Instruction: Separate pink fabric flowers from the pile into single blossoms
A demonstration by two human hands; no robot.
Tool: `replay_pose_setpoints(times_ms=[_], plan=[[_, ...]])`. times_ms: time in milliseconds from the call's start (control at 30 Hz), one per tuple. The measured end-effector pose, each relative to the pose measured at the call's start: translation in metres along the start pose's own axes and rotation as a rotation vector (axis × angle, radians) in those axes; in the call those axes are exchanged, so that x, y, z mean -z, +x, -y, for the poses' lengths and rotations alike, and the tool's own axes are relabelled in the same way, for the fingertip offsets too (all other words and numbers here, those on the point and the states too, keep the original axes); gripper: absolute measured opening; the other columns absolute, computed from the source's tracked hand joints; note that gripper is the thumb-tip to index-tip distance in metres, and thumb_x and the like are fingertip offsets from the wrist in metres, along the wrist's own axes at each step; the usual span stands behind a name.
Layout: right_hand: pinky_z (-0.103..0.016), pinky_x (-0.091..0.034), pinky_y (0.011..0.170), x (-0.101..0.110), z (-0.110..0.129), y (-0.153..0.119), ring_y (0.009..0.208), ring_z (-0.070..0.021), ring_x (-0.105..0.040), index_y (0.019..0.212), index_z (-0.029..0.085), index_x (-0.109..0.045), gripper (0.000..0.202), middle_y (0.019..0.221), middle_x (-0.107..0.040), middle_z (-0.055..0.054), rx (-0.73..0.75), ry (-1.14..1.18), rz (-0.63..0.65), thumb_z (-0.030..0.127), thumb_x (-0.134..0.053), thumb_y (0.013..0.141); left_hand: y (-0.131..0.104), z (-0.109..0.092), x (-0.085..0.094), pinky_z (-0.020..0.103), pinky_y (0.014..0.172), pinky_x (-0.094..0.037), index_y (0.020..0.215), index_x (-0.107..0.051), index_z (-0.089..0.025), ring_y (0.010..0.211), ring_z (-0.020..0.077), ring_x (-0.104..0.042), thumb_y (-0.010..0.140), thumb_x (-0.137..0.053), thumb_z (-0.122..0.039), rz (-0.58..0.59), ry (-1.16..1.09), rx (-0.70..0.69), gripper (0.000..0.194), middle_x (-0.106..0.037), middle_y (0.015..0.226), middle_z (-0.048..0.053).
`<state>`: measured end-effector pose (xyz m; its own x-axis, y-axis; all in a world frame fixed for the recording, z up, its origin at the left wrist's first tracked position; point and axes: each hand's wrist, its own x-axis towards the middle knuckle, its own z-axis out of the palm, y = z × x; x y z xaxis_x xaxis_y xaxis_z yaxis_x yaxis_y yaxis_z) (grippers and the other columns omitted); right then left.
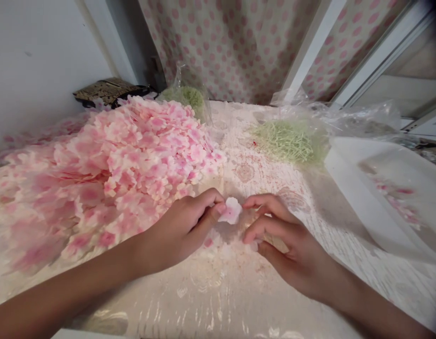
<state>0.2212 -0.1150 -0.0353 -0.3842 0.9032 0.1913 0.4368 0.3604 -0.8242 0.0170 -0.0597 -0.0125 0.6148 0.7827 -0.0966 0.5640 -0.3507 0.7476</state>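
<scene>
My left hand (194,219) is closed, its thumb and forefinger pinching the edge of a small pale pink artificial flower (232,210). The flower has a darker pink centre and faces up between my two hands. Just to its right, my right hand (283,238) has its fingers bent and apart; one fingertip is close to the flower's edge, and whether it touches I cannot tell. A large heap of pink and cream artificial flowers (133,155) lies to the left of my hands.
Clear plastic bags hold pale green thin stems (288,141) at the back right and green material (193,97) behind the heap. A white tray (355,197) with some pink pieces stands at right. A patterned bag (110,89) lies back left. A plastic-covered patterned cloth (189,301) covers the table.
</scene>
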Motion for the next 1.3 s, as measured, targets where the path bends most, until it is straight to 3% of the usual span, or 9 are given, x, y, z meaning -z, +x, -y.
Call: replay_pose_setpoints(times_ms=[133,300,667,767,867,1033,1200,1300], plan=[[-0.034,-0.034,0.099,-0.001,0.003,0.001,0.120,-0.0175,-0.040,0.085,0.024,-0.059,0.031,0.125,-0.039,-0.002,0.063,0.035,-0.112,-0.003,-0.048,0.075,-0.003,0.002,-0.007,0.019,0.050,-0.031,0.092,-0.048,-0.018,0.051,0.0067,-0.043,0.094,-0.034,-0.028,-0.007,0.072,-0.080,0.018,-0.044,0.058,-0.007],[-0.029,-0.047,0.079,-0.013,-0.001,0.003,0.095,-0.0142,-0.056,0.089,0.023,-0.056,0.026,0.099,-0.055,-0.003,0.115,0.126,-0.155,0.000,-0.045,0.080,-0.006,0.003,-0.012,0.018,0.051,-0.030,0.091,-0.048,-0.020,0.053,0.0055,-0.042,0.094,-0.036,-0.026,0.018,0.028,-0.143,0.014,-0.045,0.062,-0.007],[-0.029,-0.047,0.072,-0.020,-0.003,-0.002,0.086,-0.0147,-0.058,0.091,0.023,-0.053,0.014,0.091,-0.056,-0.002,0.021,0.191,-0.164,0.010,-0.049,0.085,-0.008,0.003,-0.013,0.018,0.051,-0.031,0.081,-0.051,-0.019,0.050,0.0060,-0.042,0.093,-0.038,-0.026,0.025,0.075,-0.245,0.019,-0.043,0.057,-0.007],[-0.027,-0.047,0.070,-0.021,0.000,-0.002,0.081,-0.0127,-0.058,0.101,0.026,-0.049,0.018,0.089,-0.057,0.000,-0.053,0.171,-0.172,0.015,-0.049,0.086,-0.009,0.005,-0.013,0.020,0.053,-0.032,0.085,-0.054,-0.019,0.050,0.0070,-0.045,0.093,-0.039,-0.028,0.054,0.146,-0.278,0.020,-0.047,0.056,-0.006],[-0.024,-0.047,0.064,-0.018,0.002,-0.001,0.074,-0.0115,-0.057,0.103,0.026,-0.050,0.017,0.086,-0.058,0.000,-0.127,0.192,-0.131,0.019,-0.050,0.087,-0.010,0.004,-0.012,0.020,0.055,-0.034,0.089,-0.055,-0.019,0.053,0.0073,-0.047,0.094,-0.038,-0.028,0.067,0.119,-0.269,0.020,-0.050,0.060,-0.005],[-0.026,-0.045,0.063,-0.007,0.000,0.005,0.074,-0.0133,-0.056,0.080,0.021,-0.055,0.005,0.080,-0.058,-0.001,-0.144,0.216,-0.142,0.018,-0.053,0.083,-0.009,-0.002,-0.003,0.018,0.055,-0.035,0.101,-0.054,-0.021,0.058,0.0068,-0.048,0.092,-0.040,-0.027,0.097,-0.042,-0.181,0.018,-0.053,0.067,-0.005],[-0.024,-0.046,0.064,-0.001,-0.001,0.004,0.074,-0.0115,-0.057,0.079,0.020,-0.056,0.008,0.079,-0.060,0.000,-0.071,0.342,-0.069,0.014,-0.053,0.082,-0.005,0.001,0.003,0.019,0.059,-0.036,0.081,-0.056,-0.017,0.061,0.0071,-0.049,0.088,-0.045,-0.022,0.121,0.013,-0.180,0.014,-0.054,0.067,-0.004],[-0.025,-0.047,0.068,-0.004,-0.001,0.002,0.077,-0.0118,-0.058,0.080,0.020,-0.056,0.013,0.081,-0.060,-0.001,-0.021,0.357,-0.026,0.009,-0.050,0.082,-0.005,0.001,0.003,0.019,0.054,-0.034,0.083,-0.051,-0.018,0.058,0.0071,-0.045,0.091,-0.040,-0.024,0.126,0.007,-0.143,0.014,-0.050,0.065,-0.005]])
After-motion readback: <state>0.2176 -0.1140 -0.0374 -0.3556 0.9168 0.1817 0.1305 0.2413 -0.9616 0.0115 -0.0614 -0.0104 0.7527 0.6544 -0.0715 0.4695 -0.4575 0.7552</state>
